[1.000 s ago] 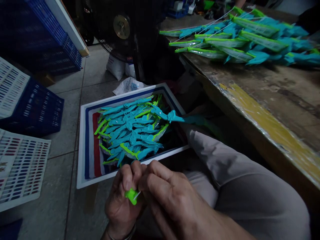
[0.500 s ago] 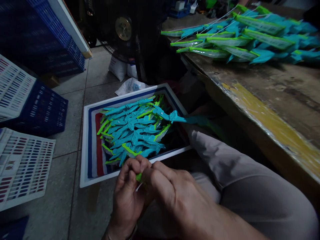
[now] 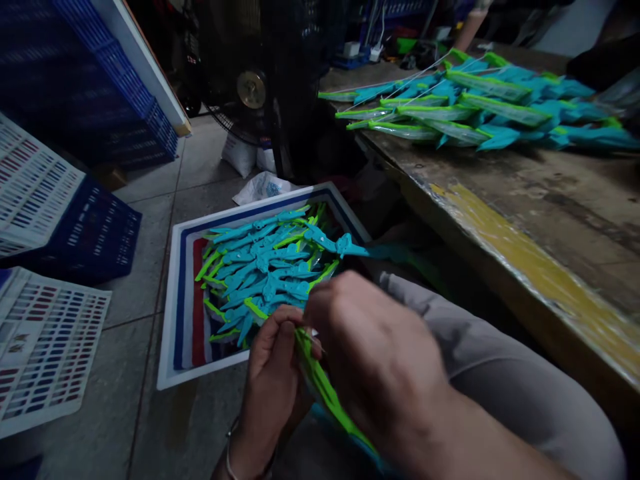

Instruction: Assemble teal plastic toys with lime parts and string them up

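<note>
Left hand [image 3: 273, 373]: pinched the upper end of the green strip [image 3: 325, 388].
Right hand [image 3: 383, 353]: curled beside it, at 3 o'clock; fingertips hidden, grip undetermined.
Green strip: ran between the hands toward 5 o'clock.
Tub [image 3: 169, 333]: sat at 11 o'clock.
Handling: judged to need a steady left pinch and small right-hand movements.

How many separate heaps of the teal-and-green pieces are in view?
2: the box heap, in the white-rimmed box, and the table heap, on the worktable. Others may be hidden in the shadows.
</note>
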Demonstrator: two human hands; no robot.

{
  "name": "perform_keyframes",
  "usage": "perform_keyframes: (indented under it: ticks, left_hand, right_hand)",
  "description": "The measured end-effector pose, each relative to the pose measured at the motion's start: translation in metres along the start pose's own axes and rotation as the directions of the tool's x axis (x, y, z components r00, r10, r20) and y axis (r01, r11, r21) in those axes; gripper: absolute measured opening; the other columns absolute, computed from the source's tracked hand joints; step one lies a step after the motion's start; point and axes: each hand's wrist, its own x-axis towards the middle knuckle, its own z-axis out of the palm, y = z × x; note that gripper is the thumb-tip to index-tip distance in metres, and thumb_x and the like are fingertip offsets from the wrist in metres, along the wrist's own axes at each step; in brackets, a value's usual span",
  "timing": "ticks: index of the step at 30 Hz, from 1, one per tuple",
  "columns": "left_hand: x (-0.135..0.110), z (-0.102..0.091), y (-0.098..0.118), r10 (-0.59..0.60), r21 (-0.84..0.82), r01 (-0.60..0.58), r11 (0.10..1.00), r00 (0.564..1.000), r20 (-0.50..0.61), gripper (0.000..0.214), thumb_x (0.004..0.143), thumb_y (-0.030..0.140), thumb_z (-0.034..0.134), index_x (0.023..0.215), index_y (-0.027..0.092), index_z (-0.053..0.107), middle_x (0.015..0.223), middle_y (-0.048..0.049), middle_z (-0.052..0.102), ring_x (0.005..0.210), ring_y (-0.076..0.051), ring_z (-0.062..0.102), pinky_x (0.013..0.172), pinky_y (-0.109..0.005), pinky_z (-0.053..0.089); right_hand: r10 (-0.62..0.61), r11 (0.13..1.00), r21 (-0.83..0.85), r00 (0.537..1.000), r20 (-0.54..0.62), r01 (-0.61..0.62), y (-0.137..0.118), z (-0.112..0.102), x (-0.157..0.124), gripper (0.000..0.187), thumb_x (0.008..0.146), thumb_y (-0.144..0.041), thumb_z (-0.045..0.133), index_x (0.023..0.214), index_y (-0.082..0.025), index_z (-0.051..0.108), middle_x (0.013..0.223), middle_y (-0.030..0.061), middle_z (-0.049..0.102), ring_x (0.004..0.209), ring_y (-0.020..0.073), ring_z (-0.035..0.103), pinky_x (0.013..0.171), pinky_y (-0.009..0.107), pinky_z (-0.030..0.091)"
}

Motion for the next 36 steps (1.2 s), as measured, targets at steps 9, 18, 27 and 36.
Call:
perform_keyframes:
  ticks: [9,18,27,36]
  left_hand:
    - [0.008,0.004,0.014,-0.055,-0.046,0.064,0.997,0.984,0.171,0.015,0.083,0.031,0.078,0.077,0.02,0.071,0.073,0.001,0.056,0.066,-0.011,0.053,0.063,-0.02,0.045]
    - [0.008,0.008,0.011,0.049,0.095,-0.063,0.993,0.988,0.147,0.018,0.086,0.034,0.075,0.077,0.019,0.071,0.078,-0.0016,0.059,0.078,-0.015,0.053,0.07,-0.022,0.044]
    - [0.009,0.002,0.014,0.018,0.081,-0.044,0.996,0.956,0.293,0.011,0.088,0.033,0.074,0.084,0.023,0.075,0.08,-0.0009,0.058,0.075,-0.014,0.056,0.069,-0.023,0.047]
    - [0.006,0.007,0.012,-0.028,-0.061,0.045,0.997,0.966,0.257,0.014,0.084,0.032,0.079,0.079,0.02,0.075,0.079,-0.0003,0.057,0.069,-0.01,0.057,0.065,-0.019,0.048]
  right_hand:
    - [0.258,0.938,0.232,0.966,0.026,-0.256,0.027,0.008,-0.019,0.016,0.1,-0.013,0.046,0.087,-0.019,0.051,0.083,0.0033,0.06,0.073,0.0154,0.055,0.064,0.026,0.042]
    - [0.357,0.816,0.397,0.907,0.225,-0.42,0.025,0.003,-0.03,0.015,0.09,-0.006,0.065,0.084,-0.018,0.057,0.078,-0.0014,0.058,0.07,0.0118,0.054,0.061,0.022,0.039]
    - [0.527,0.115,0.725,0.66,0.535,-0.68,0.032,0.006,-0.023,0.048,0.066,-0.052,0.092,0.071,-0.016,0.06,0.061,-0.0033,0.058,0.053,0.0088,0.048,0.051,0.02,0.037]
    - [0.409,0.175,0.704,0.701,0.584,-0.689,0.047,0.006,-0.02,0.049,0.063,-0.053,0.094,0.068,-0.015,0.063,0.064,0.0,0.066,0.059,0.0112,0.058,0.056,0.021,0.043]
